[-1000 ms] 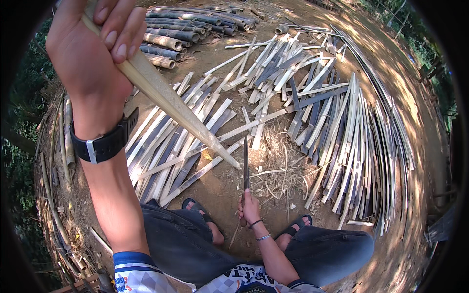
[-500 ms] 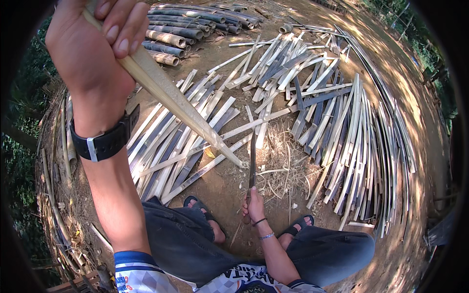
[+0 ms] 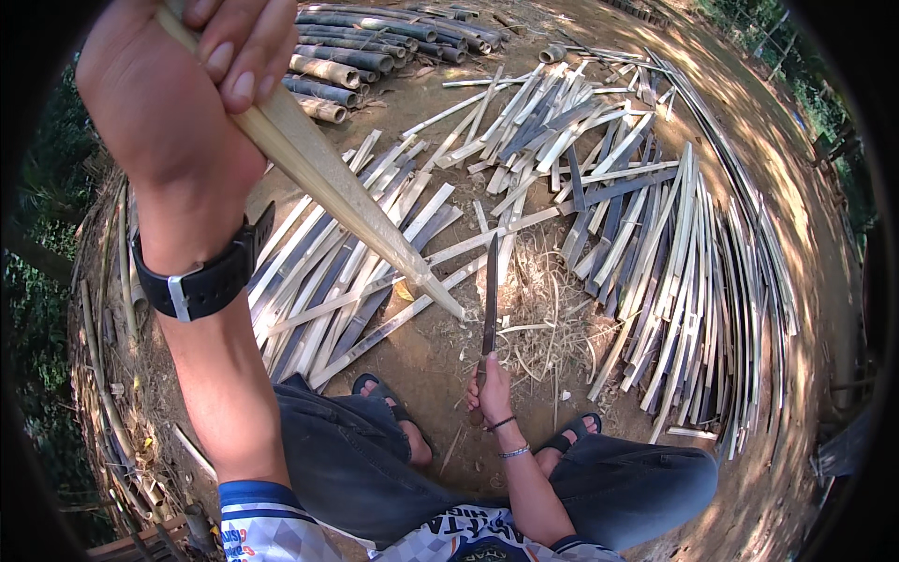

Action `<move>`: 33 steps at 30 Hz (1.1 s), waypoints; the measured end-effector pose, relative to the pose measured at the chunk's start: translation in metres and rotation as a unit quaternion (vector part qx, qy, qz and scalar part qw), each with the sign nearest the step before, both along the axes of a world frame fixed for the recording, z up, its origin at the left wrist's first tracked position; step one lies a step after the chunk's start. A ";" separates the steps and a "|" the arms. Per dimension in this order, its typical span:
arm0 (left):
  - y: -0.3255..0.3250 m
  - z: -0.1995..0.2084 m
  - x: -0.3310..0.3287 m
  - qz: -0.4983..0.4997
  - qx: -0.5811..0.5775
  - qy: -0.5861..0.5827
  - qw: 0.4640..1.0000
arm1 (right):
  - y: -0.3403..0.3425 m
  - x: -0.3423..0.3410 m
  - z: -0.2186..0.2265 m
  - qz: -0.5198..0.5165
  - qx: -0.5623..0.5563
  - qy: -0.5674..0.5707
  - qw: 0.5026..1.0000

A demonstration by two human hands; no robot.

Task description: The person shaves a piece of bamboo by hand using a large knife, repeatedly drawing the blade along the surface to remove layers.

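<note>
Over on the left, the upper end of a tapered bamboo strip (image 3: 356,206) is gripped in the left hand (image 3: 173,103), fingers curled round it; it's held high and slanted, probably so the narrow end is aimed down at the middle. Behind it a loose pile of split slats (image 3: 323,281) is laid roughly side by side, likely just for tidiness, and past that some round bamboo poles (image 3: 361,61) are stacked lengthwise. In the middle, a long-bladed knife (image 3: 492,290) is gripped by its handle in the right hand (image 3: 490,386), blade pointed forward, seemingly so the legs (image 3: 613,492) are out of its way. Which edge is sharpened can't be made out. The strip's tip is seen just left of the blade, with a gap; whether the ground is touched can't be told. Some room is left over the dirt (image 3: 435,361) in front of the sandals (image 3: 401,412), bordered by curly shavings (image 3: 552,328) and, further right, hemmed in by a big fan of slats (image 3: 684,272).
</note>
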State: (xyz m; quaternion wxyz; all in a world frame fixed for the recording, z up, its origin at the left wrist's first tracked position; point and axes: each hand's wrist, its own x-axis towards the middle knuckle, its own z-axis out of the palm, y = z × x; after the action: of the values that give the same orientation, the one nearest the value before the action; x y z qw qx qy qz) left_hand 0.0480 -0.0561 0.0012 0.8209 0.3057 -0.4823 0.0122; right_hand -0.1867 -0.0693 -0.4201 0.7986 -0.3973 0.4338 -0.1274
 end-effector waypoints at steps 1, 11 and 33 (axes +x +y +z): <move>0.001 -0.001 0.005 -0.011 -0.002 0.003 1.000 | -0.003 -0.001 0.009 -0.008 -0.024 -0.025 0.999; -0.004 -0.001 0.064 -0.333 0.015 -0.117 0.935 | 0.028 -0.012 -0.035 0.052 0.092 0.085 0.991; 0.005 0.003 0.010 0.063 0.043 0.001 0.997 | 0.033 -0.006 -0.006 -0.052 -0.138 -0.023 0.989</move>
State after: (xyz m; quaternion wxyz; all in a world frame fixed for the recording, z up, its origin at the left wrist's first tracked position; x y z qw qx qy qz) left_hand 0.0579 -0.0507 0.0037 0.8053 0.3703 -0.4611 0.0432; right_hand -0.1923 -0.0361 -0.4257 0.7379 -0.4778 0.4138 -0.2367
